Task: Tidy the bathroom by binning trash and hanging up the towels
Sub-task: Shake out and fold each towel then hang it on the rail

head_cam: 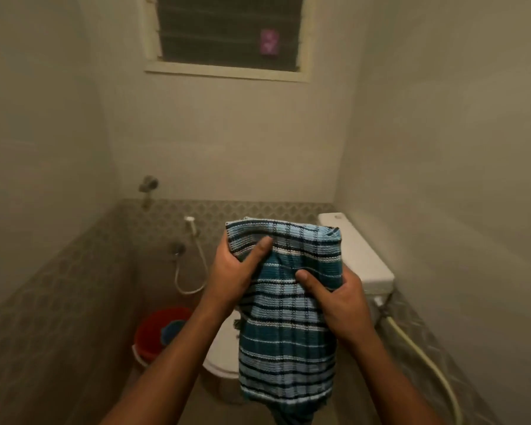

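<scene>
Left hand point(238, 268) gripping striped towel point(284, 305) near top edge; right hand point(334, 297) pinching fold just beside, lower. Held doubled, probably for draping. No rail visible.

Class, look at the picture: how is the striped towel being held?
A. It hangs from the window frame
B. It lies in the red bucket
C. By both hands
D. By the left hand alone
C: the left hand and right hand both grip the blue striped towel above the toilet.
</scene>
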`<state>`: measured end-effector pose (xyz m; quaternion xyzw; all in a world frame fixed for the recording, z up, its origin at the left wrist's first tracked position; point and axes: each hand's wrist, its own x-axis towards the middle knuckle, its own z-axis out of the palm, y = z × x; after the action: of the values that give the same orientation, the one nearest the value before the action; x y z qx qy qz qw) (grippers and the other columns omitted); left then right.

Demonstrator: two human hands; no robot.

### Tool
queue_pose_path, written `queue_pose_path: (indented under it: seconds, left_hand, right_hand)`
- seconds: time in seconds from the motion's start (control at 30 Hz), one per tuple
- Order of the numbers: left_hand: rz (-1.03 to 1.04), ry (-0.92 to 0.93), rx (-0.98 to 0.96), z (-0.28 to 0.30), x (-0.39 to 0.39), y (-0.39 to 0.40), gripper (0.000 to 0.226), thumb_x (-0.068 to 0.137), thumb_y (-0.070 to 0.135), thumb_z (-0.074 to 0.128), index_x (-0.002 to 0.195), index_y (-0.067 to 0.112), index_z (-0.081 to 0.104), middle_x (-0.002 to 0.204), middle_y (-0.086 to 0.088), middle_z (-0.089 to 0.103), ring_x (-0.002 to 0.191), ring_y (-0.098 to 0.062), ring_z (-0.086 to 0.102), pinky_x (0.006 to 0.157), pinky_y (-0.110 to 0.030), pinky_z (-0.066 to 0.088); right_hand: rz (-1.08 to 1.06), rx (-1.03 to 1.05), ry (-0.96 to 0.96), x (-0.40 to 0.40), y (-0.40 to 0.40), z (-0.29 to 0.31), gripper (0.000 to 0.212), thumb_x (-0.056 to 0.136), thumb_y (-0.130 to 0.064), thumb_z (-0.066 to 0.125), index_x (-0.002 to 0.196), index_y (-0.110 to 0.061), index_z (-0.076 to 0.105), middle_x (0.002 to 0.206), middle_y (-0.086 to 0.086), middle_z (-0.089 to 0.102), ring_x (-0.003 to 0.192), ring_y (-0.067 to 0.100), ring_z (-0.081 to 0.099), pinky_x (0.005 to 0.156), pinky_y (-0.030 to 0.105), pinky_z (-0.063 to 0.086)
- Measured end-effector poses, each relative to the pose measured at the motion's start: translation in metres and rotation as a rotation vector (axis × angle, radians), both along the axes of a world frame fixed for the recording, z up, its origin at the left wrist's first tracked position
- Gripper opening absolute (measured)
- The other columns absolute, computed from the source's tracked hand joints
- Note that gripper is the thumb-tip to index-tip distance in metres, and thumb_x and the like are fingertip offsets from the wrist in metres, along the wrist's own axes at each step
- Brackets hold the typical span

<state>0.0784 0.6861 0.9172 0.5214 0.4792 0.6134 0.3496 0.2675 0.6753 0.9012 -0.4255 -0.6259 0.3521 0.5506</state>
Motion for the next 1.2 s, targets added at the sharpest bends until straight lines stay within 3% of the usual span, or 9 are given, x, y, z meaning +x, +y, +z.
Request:
queue_pose_path:
  seconds: [0.17, 0.3, 0.5, 0.63, 0.73, 0.87, 1.07, 1.13, 1.2]
  left_hand:
    - [-0.383, 0.188, 0.022, 0.026, 0.024, 0.045, 0.079, 0.069, 0.044, 0.084, 0.134, 0.037, 0.04, 0.116, 0.014, 0.07, 0.102, 0.004, 0.068, 0.087, -0.02, 0.056]
    - [-0.529, 0.188, 0.165, 0.059, 0.054, 0.07, 0.07, 0.068, 0.046, 0.083, 0.127, 0.044, 0.046, 0.113, 0.031, 0.068, 0.103, 0.009, 0.066, 0.084, -0.014, 0.055]
    - [-0.813, 0.043, 0.415, 0.149, 0.12, 0.074, 0.057, 0.071, 0.043, 0.075, 0.121, 0.045, 0.047, 0.105, 0.038, 0.067, 0.097, 0.01, 0.067, 0.073, -0.01, 0.053]
    - [-0.938, -0.046, 0.609, 0.22, 0.163, 0.06, 0.058, 0.08, 0.032, 0.074, 0.131, 0.032, 0.045, 0.11, 0.023, 0.07, 0.099, 0.008, 0.067, 0.076, -0.007, 0.051]
    - [-0.927, -0.115, 0.715, 0.268, 0.19, 0.048, 0.074, 0.081, 0.032, 0.077, 0.137, 0.034, 0.029, 0.117, 0.012, 0.066, 0.1, 0.008, 0.066, 0.078, -0.007, 0.052]
    - [-0.862, -0.15, 0.855, 0.318, 0.218, 0.029, 0.115, 0.066, 0.051, 0.081, 0.149, 0.052, 0.001, 0.15, 0.004, 0.032, 0.116, -0.008, 0.057, 0.094, -0.027, 0.05]
    - [-0.885, 0.026, 1.167, 0.356, 0.27, 0.007, 0.102, 0.074, 0.073, 0.068, 0.152, 0.055, 0.005, 0.154, 0.022, 0.015, 0.145, -0.013, 0.032, 0.118, -0.048, 0.036]
    - [-0.91, 0.135, 1.185, 0.374, 0.294, 0.003, 0.106, 0.072, 0.076, 0.066, 0.151, 0.057, -0.002, 0.161, 0.018, 0.005, 0.151, -0.017, 0.02, 0.12, -0.053, 0.03]
    - [-0.93, 0.194, 1.183, 0.395, 0.315, 0.0, 0.109, 0.073, 0.071, 0.07, 0.152, 0.056, -0.005, 0.163, 0.013, 0.0, 0.153, -0.02, 0.016, 0.121, -0.054, 0.027]
  right_hand:
    - [-0.274, 0.084, 0.024, 0.026, 0.007, 0.035, 0.029, 0.08, -0.033, 0.074, 0.108, -0.025, 0.07, 0.101, -0.012, 0.078, 0.094, 0.007, 0.073, 0.079, 0.021, 0.057]
    - [-0.438, 0.164, 0.092, 0.044, -0.004, 0.068, 0.037, 0.078, -0.033, 0.074, 0.113, -0.027, 0.067, 0.103, -0.01, 0.077, 0.097, 0.011, 0.074, 0.079, 0.025, 0.06]
    - [-0.749, 0.385, -0.114, 0.067, -0.062, 0.153, 0.11, 0.064, -0.036, 0.089, 0.14, -0.067, 0.015, 0.135, -0.017, 0.057, 0.118, 0.003, 0.063, 0.099, 0.025, 0.054]
    - [-0.92, 0.627, -0.413, 0.085, -0.093, 0.23, 0.095, 0.079, -0.011, 0.084, 0.144, -0.053, 0.029, 0.131, -0.034, 0.053, 0.12, -0.006, 0.059, 0.095, 0.014, 0.051]
    - [-1.008, 0.798, -0.536, 0.1, -0.107, 0.281, 0.079, 0.084, -0.006, 0.079, 0.149, -0.032, 0.041, 0.143, -0.026, 0.051, 0.132, -0.005, 0.05, 0.104, 0.015, 0.045]
    - [-1.153, 0.942, -0.62, 0.127, -0.129, 0.35, 0.072, 0.089, -0.007, 0.075, 0.151, -0.021, 0.042, 0.15, -0.008, 0.048, 0.137, 0.0, 0.045, 0.11, 0.021, 0.043]
    - [-1.389, 1.046, -0.723, 0.185, -0.145, 0.439, 0.068, 0.089, -0.018, 0.074, 0.148, -0.026, 0.042, 0.146, -0.007, 0.052, 0.132, 0.014, 0.051, 0.11, 0.043, 0.046]
    - [-1.458, 1.023, -0.717, 0.201, -0.145, 0.462, 0.066, 0.089, -0.019, 0.074, 0.147, -0.026, 0.043, 0.141, -0.005, 0.054, 0.125, 0.01, 0.051, 0.108, 0.03, 0.046]
    - [-1.545, 0.981, -0.709, 0.216, -0.143, 0.479, 0.064, 0.092, -0.021, 0.072, 0.148, -0.025, 0.042, 0.137, 0.002, 0.055, 0.113, 0.005, 0.046, 0.094, 0.004, 0.036]
